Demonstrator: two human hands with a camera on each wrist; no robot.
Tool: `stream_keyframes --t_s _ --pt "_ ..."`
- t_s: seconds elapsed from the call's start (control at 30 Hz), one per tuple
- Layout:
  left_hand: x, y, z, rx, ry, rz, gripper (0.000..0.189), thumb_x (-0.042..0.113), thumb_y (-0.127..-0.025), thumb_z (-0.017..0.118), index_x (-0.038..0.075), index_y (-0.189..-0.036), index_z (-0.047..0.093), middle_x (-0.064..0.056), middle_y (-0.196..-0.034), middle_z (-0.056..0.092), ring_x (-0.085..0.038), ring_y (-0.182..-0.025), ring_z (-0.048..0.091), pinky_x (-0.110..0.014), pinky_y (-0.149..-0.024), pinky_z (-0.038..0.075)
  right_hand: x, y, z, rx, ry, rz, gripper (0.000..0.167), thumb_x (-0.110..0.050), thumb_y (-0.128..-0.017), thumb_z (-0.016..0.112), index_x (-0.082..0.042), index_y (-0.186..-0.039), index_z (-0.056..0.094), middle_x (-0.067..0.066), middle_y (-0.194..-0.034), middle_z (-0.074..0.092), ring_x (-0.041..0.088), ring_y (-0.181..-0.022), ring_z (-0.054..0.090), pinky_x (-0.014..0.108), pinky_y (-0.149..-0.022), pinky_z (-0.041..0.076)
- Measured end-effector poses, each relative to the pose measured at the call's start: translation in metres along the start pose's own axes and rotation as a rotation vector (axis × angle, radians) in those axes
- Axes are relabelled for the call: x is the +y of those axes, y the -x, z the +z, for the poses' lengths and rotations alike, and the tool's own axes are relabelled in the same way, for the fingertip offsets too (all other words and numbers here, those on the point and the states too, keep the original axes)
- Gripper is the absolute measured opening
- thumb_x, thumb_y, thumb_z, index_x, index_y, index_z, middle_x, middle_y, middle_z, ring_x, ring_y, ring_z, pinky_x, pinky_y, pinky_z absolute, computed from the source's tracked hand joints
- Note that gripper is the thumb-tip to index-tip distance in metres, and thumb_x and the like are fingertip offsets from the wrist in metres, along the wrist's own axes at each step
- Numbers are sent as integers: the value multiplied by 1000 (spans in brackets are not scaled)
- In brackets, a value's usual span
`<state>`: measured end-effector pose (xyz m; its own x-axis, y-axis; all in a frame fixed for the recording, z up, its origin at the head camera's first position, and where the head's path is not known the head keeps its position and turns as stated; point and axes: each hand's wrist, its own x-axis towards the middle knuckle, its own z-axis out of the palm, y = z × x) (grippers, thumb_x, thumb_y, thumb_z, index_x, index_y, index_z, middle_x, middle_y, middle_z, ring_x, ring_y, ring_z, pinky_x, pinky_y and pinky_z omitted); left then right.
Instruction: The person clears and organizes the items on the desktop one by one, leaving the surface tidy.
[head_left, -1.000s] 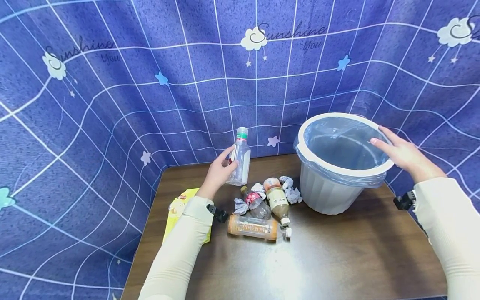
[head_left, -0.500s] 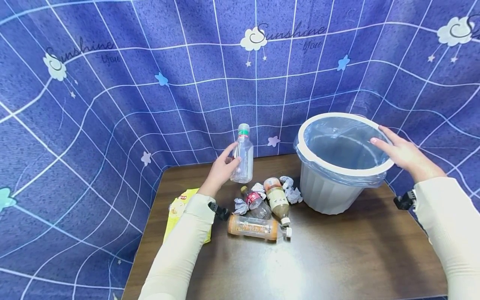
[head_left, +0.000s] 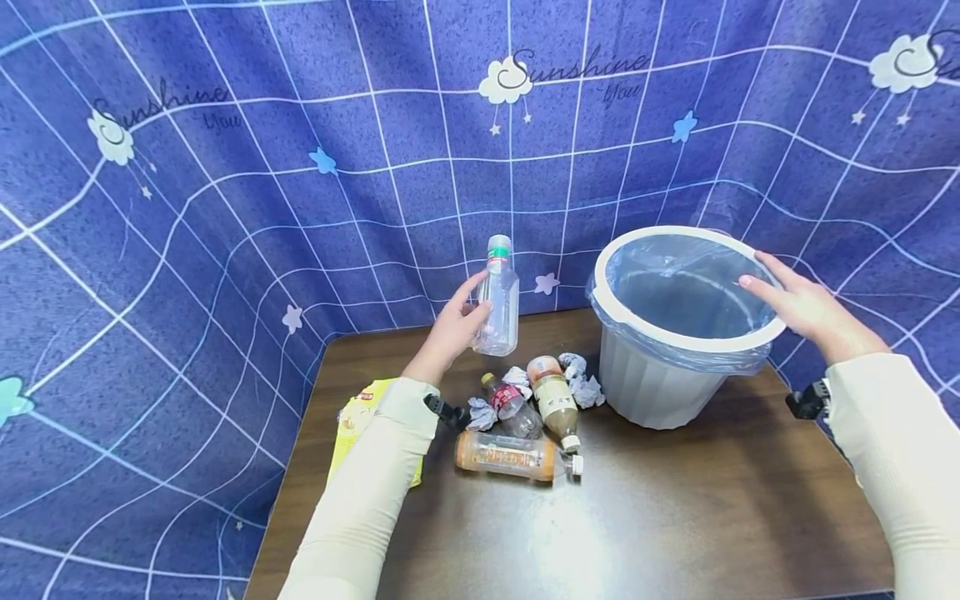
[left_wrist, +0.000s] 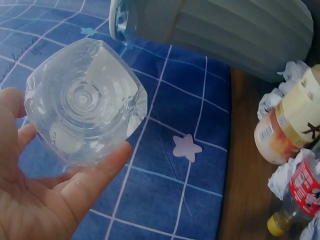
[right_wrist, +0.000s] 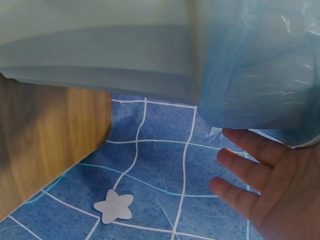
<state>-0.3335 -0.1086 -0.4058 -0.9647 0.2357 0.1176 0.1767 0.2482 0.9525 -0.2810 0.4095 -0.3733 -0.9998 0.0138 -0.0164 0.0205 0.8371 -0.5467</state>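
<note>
In the head view, my left hand [head_left: 456, 329] grips a clear plastic bottle [head_left: 504, 312] upright above the back of the table. The bottle has a white cap and a green ring at its neck. Seen from the left wrist, the bottle's base [left_wrist: 85, 100] faces the camera, with thumb and fingers around its side. My right hand [head_left: 813, 312] holds the rim of a white trash bin [head_left: 652, 392] lined with a bluish bag [head_left: 720, 358]. Its thumb lies over the inner edge; in the right wrist view, the other fingers [right_wrist: 245, 167] extend outside the bin.
On the wooden table [head_left: 675, 517] lie an orange-labelled bottle [head_left: 506, 456], a red-labelled bottle [head_left: 513, 408], a cream-labelled bottle [head_left: 555, 400] and crumpled paper [head_left: 585, 387]. A yellow packet [head_left: 356, 425] is at the left. A blue patterned curtain [head_left: 420, 192] hangs behind.
My left hand has moved right and slightly up with the clear bottle, which now stands nearer the bin. My right hand has stayed at the bin's rim.
</note>
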Motion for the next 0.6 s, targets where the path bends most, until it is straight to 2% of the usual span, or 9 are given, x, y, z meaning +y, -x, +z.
stream_keyframes --t_s 0.2,0.43,0.6 --pt "10 -7 8 -20 -9 42 55 27 -103 57 39 -153 40 -24 -122 61 -36 -109 64 -52 -80 58 1 -1 1 11 2 4 84 -64 -102 32 -15 -163 1 37 -158 10 69 -136 13 78 -105 16" --pt "29 -15 21 -34 11 37 54 30 -103 57 44 -152 39 -22 -118 61 -34 -104 66 -47 -74 60 1 -1 2 13 7 0 83 -63 -102 31 -16 -163 1 37 -158 11 69 -136 14 78 -105 16" --pt "45 -23 30 -55 41 38 54 29 -103 56 45 -152 39 -23 -119 59 -36 -105 65 -47 -73 61 1 0 1 13 1 4 83 -64 -102 31 -17 -163 0 37 -158 10 69 -137 13 78 -106 16"
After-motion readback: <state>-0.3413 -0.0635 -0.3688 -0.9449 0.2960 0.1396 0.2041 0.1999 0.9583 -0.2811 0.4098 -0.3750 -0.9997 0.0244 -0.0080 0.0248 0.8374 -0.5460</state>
